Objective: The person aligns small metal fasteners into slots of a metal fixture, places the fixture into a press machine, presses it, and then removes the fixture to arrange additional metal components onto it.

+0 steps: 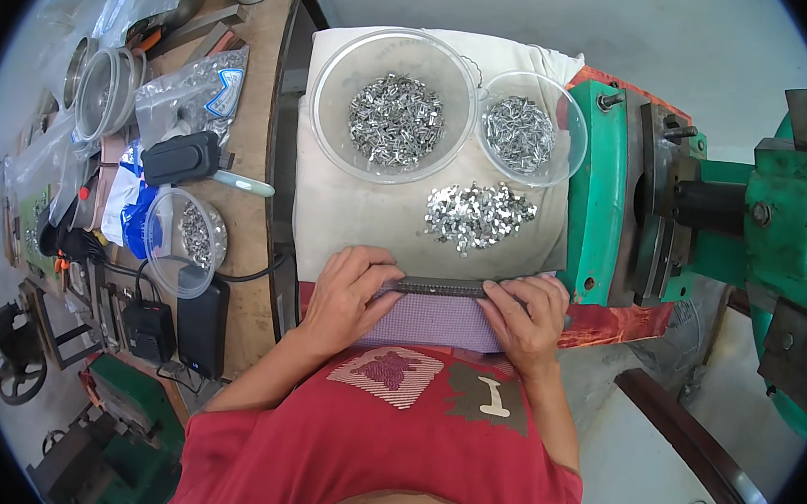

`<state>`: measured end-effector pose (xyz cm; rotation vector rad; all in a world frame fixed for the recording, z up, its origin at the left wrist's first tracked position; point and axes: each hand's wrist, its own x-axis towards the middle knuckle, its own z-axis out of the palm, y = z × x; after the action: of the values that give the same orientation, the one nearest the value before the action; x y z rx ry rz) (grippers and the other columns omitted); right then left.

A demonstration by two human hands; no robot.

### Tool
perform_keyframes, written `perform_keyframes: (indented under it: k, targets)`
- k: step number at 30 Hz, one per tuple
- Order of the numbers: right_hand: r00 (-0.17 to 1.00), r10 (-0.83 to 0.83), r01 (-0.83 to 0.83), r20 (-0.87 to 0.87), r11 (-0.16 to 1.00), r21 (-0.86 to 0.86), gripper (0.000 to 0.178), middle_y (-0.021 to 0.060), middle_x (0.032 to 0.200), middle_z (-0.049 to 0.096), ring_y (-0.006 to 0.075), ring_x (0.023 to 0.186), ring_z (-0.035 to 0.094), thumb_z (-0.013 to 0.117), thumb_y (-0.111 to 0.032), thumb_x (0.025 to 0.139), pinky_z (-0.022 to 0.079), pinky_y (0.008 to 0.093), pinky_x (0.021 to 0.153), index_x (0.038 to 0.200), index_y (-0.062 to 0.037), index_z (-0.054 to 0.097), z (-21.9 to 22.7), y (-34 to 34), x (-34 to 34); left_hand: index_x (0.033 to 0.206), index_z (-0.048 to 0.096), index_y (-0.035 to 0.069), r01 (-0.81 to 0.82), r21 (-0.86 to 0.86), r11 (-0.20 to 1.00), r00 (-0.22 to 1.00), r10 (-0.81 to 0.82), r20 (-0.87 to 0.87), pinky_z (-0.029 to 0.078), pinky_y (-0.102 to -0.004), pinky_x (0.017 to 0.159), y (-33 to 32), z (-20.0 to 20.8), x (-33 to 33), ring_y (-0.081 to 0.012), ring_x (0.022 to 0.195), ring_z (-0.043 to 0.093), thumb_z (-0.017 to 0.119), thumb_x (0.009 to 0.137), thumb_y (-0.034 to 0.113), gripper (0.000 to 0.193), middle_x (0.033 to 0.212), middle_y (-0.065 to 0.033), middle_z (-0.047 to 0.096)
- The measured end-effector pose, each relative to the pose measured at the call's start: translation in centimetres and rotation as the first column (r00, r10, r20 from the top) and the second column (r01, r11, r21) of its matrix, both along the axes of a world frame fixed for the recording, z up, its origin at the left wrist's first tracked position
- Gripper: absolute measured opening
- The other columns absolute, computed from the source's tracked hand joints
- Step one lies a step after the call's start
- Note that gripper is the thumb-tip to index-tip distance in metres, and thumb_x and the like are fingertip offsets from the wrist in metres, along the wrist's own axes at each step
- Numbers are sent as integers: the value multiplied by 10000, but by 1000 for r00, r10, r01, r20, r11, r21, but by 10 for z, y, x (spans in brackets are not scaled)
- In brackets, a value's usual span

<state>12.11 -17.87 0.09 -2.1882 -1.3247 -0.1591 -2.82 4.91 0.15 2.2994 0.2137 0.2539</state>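
A long dark narrow bar (453,287) lies crosswise at the near edge of a cloth-covered surface (349,219). My left hand (348,295) grips its left end, with thumb and fingers closed. At the other end my right hand (529,321) pinches it the same way. One tiny shiny speck shows near the bar's middle. Just beyond it lies a loose pile of small flat silvery metal pieces (477,215). Farther off, a large clear plastic tub (325,104) and a smaller clear bowl (573,123) hold many small silvery metal parts. My fingers partly hide the bar's ends.
Close on the right stands a green machine (593,191) with a dark shaft. The wooden bench (246,320) at left carries a clear lidded tub (217,242), a black box (201,326), cables and plastic bags. A purple checked cloth (431,325) hangs before me.
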Motion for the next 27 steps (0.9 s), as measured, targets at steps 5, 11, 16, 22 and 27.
perform_keyframes:
  k: [5,11,16,22,27]
  targets:
    - [999,-17,16,-29,999,-31,339,-4,987,629,217,959,600,847,-155,696,464,445,919,1021,-158,749,-5,0,2,1037,650,53,-51,-91,995,999,49,-22,433,-408,862,0,-7,2,-313,1003,564,794,710,30,358,1082,-97,593]
    - [998,-32,31,-49,999,-7,339,17,954,627,238,935,607,863,-156,676,468,465,913,995,-135,749,-6,2,2,1035,658,55,-64,-107,992,998,62,-17,437,-409,860,0,-9,1,-318,996,561,793,709,25,354,1081,-100,594]
    - [997,-26,27,-66,999,19,348,26,952,623,246,921,609,867,-159,666,471,455,888,991,-128,748,-9,2,3,1026,664,52,-73,-116,991,997,71,-26,442,-405,862,0,-7,3,-316,994,562,795,707,26,346,1074,-100,595]
    - [997,-20,22,-71,999,26,351,27,954,628,248,917,611,868,-155,659,469,447,870,987,-124,747,-9,2,4,1023,669,50,-81,-121,989,997,79,-26,448,-406,873,0,-6,3,-317,997,563,800,704,32,345,1072,-99,596]
    - [997,-18,20,-76,1000,21,348,19,959,628,243,930,603,860,-158,673,465,449,885,1001,-129,748,-10,0,3,1022,671,50,-84,-114,990,996,81,-33,449,-407,874,0,-6,3,-319,1003,562,800,707,37,341,1074,-98,596]
